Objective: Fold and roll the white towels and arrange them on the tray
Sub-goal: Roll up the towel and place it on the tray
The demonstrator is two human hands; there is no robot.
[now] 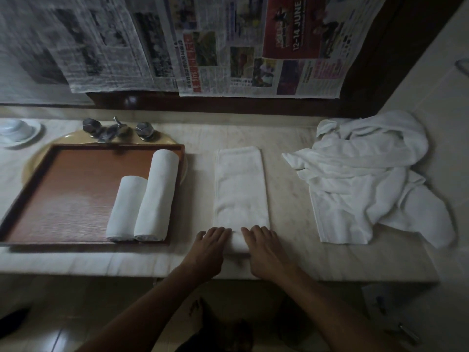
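Note:
A white towel (241,189) lies folded into a long strip on the marble counter, its near end turned into a small roll. My left hand (209,250) and my right hand (265,252) rest side by side on that roll, fingers laid over it. To the left a brown wooden tray (63,189) sits over the sink. Two rolled white towels lie on its right side: a short roll (125,208) and a longer roll (157,195), touching each other. A heap of unfolded white towels (365,174) lies at the right.
A tap with two handles (116,129) stands behind the tray. A white bowl on a saucer (17,129) sits at the far left. Newspaper sheets (203,44) hang over the back wall. The counter's front edge (127,265) runs just below my hands.

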